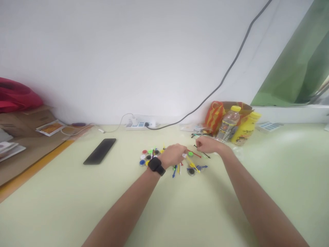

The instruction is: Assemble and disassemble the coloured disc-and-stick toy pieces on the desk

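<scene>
My left hand (175,154), with a black watch (156,165) on its wrist, is closed over a cluster of small plastic pieces. A small white piece (184,155) shows at its fingertips. To the right my right hand (207,144) is closed; whatever its fingers hold is hidden. A black arrow (206,155) extends from beneath that hand, and I cannot tell if it is held. Between and below the hands are a red arrow (195,153), a green disc (190,154), a yellow arrow (193,165), a blue arrow (174,171) and a black disc (191,172).
Several coloured discs, one blue (142,162), lie left of my left hand. A black phone (100,151) rests farther left. A clear bottle (228,124), a yellow bottle (245,129) and a red-yellow bag (214,116) stand behind my right hand. A power strip (138,126) lies by the wall.
</scene>
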`<state>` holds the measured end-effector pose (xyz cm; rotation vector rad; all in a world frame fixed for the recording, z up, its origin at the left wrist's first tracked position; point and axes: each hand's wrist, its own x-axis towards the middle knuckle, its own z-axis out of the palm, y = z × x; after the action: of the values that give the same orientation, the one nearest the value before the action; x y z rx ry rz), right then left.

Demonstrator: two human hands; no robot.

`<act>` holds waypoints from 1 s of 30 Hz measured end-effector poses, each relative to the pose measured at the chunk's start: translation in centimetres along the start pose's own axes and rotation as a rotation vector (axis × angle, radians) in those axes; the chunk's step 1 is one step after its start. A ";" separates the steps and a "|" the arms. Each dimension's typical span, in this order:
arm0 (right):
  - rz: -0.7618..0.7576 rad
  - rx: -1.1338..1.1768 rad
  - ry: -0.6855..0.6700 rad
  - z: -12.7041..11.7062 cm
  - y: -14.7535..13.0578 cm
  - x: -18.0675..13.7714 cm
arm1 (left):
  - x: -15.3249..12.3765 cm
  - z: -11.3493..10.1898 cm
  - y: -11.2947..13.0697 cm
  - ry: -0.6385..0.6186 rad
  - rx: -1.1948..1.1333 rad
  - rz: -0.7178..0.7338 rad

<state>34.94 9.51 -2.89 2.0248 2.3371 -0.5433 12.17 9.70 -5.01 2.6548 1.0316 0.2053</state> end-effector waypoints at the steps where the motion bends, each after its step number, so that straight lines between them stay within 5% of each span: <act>1: 0.006 -0.002 -0.005 0.1 0.0 0.1 | 0.0 0.0 0.0 0.000 -0.004 -0.008; 15: -0.021 0.025 -0.059 0.2 -0.1 0.1 | -0.4 -2.7 -1.0 0.141 -0.334 -0.013; 30: -0.050 0.067 -0.045 0.4 0.0 0.3 | -0.3 -2.9 0.2 0.138 -0.295 0.086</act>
<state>34.79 9.74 -3.36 1.9637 2.3812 -0.6705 11.33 9.97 -2.18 2.4432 0.8518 0.5228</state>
